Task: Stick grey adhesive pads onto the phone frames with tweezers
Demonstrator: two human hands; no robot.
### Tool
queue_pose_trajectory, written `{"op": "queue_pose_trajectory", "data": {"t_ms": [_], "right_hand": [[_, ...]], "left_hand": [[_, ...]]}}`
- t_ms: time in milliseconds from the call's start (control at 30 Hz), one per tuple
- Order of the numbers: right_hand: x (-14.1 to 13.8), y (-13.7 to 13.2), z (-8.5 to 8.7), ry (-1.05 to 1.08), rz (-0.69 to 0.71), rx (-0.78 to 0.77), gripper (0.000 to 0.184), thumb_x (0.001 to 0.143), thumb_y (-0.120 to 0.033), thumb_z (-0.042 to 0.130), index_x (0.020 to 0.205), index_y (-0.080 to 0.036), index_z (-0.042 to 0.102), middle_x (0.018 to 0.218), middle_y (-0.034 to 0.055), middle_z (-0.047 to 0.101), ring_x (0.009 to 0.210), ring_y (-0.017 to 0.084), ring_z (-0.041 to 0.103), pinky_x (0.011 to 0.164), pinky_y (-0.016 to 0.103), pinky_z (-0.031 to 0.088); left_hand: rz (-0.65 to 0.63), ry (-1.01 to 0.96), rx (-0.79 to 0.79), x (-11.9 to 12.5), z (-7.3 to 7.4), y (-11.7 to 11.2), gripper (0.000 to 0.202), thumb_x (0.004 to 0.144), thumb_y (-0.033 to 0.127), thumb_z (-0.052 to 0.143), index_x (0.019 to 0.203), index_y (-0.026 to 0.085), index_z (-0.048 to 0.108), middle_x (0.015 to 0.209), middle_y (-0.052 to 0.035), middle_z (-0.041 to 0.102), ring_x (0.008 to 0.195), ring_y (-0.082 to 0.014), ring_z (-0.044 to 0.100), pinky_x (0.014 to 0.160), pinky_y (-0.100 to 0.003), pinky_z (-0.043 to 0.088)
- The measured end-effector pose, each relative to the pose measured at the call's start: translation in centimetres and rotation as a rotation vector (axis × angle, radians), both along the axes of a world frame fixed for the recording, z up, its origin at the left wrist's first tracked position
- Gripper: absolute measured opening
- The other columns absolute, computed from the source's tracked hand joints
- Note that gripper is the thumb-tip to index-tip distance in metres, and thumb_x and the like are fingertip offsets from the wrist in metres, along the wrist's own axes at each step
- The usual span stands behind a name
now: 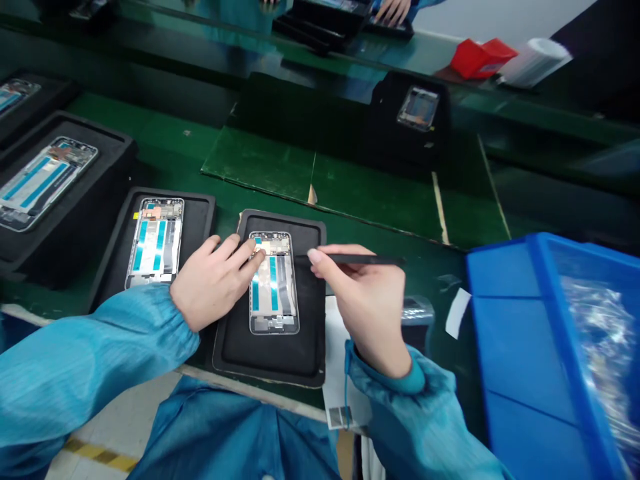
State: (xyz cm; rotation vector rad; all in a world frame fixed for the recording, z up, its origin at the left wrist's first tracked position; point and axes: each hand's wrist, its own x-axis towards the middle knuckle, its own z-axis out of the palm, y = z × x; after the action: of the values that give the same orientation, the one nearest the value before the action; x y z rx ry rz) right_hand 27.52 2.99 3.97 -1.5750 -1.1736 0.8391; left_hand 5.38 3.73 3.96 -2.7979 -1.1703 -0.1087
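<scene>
An opened phone with two blue strips and a circuit board near its top lies in a black foam tray in front of me. My left hand reaches over the tray's left side, fingers spread, with fingertips resting on the phone's upper part. My right hand pinches a thin black pen-like tool, kind unclear. The tool's tip points left, towards the phone's upper right edge; whether it touches is hard to make out. A second opened phone lies in another black tray beside my left forearm.
Stacked black trays with opened phones stand at the left. A blue bin holding clear plastic is at the right. A black tray with a phone sits farther back, below a red box. A co-worker's hand shows across the bench.
</scene>
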Motion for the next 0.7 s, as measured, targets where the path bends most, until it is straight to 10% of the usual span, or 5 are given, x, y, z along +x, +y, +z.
{"op": "queue_pose_trajectory", "data": {"t_ms": [167,300,700], "right_hand": [[3.1,-5.1,-0.5,0.059,-0.131,-0.080,0.025,0.069,-0.038,0.088,0.082,-0.020,0.077,0.073,0.0043,0.075,0.064,0.020,0.072,0.063,0.033,0.061],[5.4,-8.2,-1.8,0.073,-0.199,-0.085,0.026,0.070,-0.038,0.088,0.083,-0.019,0.077,0.071,0.0045,0.074,0.062,0.020,0.070,0.058,0.032,0.059],[7.6,-11.8,-2.7,0.096,-0.272,-0.071,0.031,0.070,-0.042,0.087,0.087,-0.019,0.077,0.071,0.0050,0.075,0.066,0.024,0.071,0.062,0.037,0.056]], "left_hand": [[-0.086,-0.078,-0.130,0.6,1.0,-5.6,0.040,0.093,0.048,0.059,0.111,0.013,0.065,0.104,-0.0122,0.067,0.090,-0.0276,0.059,0.076,-0.043,0.047],[-0.167,-0.042,-0.145,1.1,-0.2,-9.6,0.010,0.090,0.026,0.063,0.087,0.017,0.062,0.077,-0.0027,0.060,0.070,-0.0208,0.055,0.065,-0.037,0.043],[-0.311,0.108,0.017,1.2,0.7,-9.6,0.010,0.092,0.018,0.049,0.085,0.019,0.055,0.073,-0.0038,0.056,0.064,-0.0196,0.052,0.058,-0.036,0.038]]}}
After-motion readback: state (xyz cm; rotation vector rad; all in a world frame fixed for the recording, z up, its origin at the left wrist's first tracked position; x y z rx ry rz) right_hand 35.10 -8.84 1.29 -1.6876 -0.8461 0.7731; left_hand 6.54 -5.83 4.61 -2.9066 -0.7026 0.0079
